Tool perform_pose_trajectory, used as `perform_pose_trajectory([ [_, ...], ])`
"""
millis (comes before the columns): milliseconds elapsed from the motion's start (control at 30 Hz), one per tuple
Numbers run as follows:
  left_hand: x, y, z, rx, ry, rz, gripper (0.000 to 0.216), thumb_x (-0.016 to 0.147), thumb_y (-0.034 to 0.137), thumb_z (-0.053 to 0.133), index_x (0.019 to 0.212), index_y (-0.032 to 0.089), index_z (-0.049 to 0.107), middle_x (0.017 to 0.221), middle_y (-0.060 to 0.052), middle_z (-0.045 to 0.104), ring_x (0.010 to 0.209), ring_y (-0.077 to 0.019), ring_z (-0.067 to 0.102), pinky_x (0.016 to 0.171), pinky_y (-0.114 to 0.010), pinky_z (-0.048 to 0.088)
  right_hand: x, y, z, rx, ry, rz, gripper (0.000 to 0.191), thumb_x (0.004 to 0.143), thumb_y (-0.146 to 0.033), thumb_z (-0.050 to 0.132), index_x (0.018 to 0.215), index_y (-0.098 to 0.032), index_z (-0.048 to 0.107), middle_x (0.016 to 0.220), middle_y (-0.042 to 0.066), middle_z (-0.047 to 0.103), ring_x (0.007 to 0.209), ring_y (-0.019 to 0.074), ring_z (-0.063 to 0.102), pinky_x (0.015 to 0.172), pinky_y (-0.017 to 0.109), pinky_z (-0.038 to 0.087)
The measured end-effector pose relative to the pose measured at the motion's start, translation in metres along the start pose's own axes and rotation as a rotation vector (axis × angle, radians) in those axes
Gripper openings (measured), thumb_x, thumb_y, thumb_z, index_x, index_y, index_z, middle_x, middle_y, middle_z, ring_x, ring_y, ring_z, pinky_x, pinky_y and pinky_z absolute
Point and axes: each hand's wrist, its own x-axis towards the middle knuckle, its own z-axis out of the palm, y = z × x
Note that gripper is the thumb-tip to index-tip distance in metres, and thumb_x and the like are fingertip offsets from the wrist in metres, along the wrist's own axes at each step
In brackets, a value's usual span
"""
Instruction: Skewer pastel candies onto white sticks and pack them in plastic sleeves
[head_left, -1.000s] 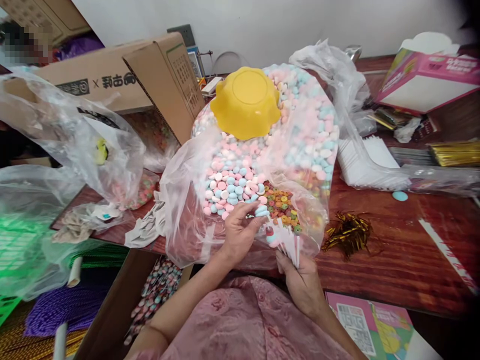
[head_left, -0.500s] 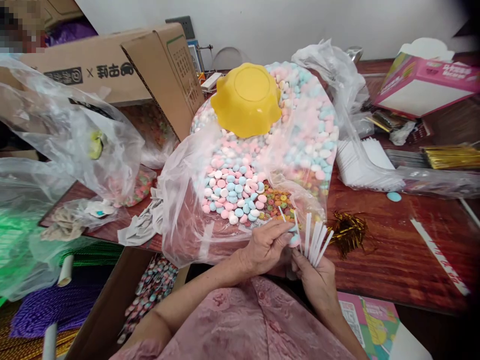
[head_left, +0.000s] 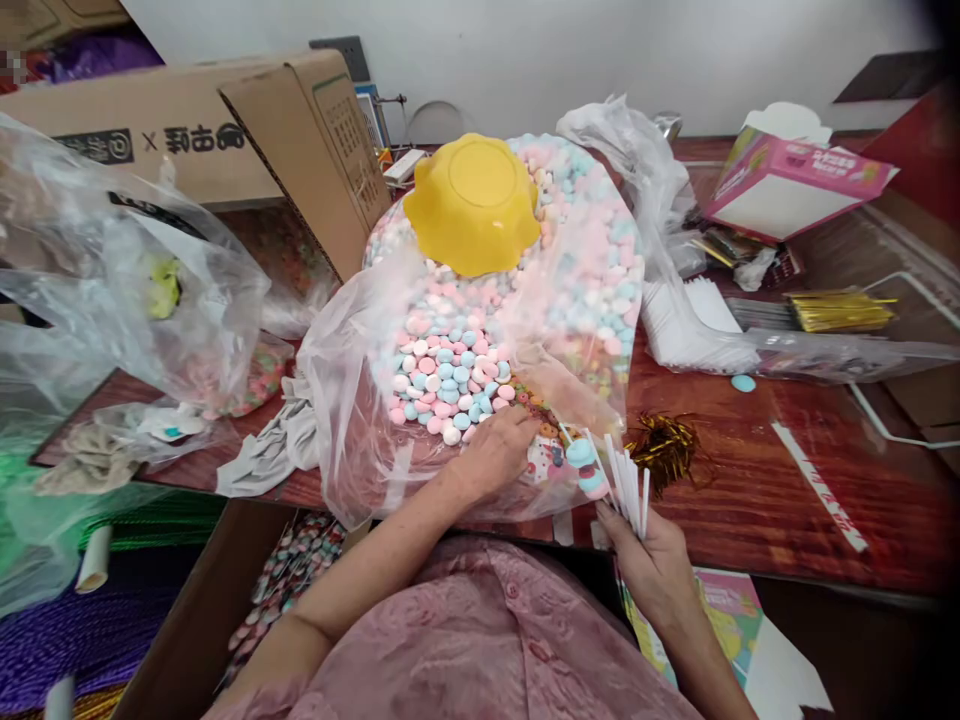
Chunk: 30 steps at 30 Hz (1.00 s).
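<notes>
My right hand [head_left: 651, 548] is closed around a bunch of thin white sticks [head_left: 624, 478] that point up and away from me. On one stick at the bunch's left, blue and pink round sweets [head_left: 582, 454] are threaded. My left hand [head_left: 496, 452] lies at the front of the candy pile, its fingers bent down and together at the small orange, green and brown ring-shaped sweets [head_left: 541, 405]. What its fingertips pinch, if anything, is hidden. Just beyond it spread loose pink, white and blue round sweets [head_left: 450, 375] on clear plastic [head_left: 349, 440].
An upturned yellow bowl [head_left: 476, 200] sits on the sweets. To the left stand a cardboard box [head_left: 315, 150] and grey gloves [head_left: 274, 450]. On the right lie gold tinsel [head_left: 666, 450], a pack of white sticks [head_left: 694, 325] and a printed strip [head_left: 821, 490].
My left hand has left the threaded stick and moved left and forward to the ring-shaped sweets. My right hand still grips the sticks. The camera view has shifted slightly right.
</notes>
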Motion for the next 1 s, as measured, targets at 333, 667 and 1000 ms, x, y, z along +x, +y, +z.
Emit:
perform_pose_trajectory([
  [333,0.016,-0.012,-0.009,-0.294,-0.014,-0.130,0.014,0.078,0.010,0.057,0.072,0.015,0.069,0.077,-0.007,0.067,0.078,-0.0192,0.061,0.076,-0.032,0.049,-0.007,-0.014,0.013,-0.084,-0.105,-0.165,0.035,0.091,-0.043,0.049,0.098,-0.017,0.072,0.060,-0.002,0.055,0.053,0.0133,0.046,0.053,0.024,0.040],
  [667,-0.013,-0.004,-0.024,-1.505,0.333,-0.612,0.030,0.061,0.037,0.082,0.073,0.013,0.068,0.058,0.003,0.056,0.044,-0.0030,0.038,0.042,-0.019,0.026,0.008,-0.024,0.020,-0.053,-0.134,-0.119,0.037,0.089,-0.047,0.049,0.079,-0.017,0.068,0.058,-0.001,0.053,0.053,0.0137,0.045,0.051,0.024,0.039],
  [1000,-0.023,-0.011,-0.019,-0.725,0.586,-0.327,0.011,0.083,0.025,0.063,0.077,0.017,0.069,0.077,-0.003,0.069,0.072,-0.0134,0.063,0.068,-0.026,0.050,0.012,-0.028,0.027,-0.110,-0.129,-0.130,0.039,0.090,-0.046,0.047,0.099,-0.017,0.071,0.056,-0.002,0.054,0.050,0.0146,0.047,0.049,0.024,0.042],
])
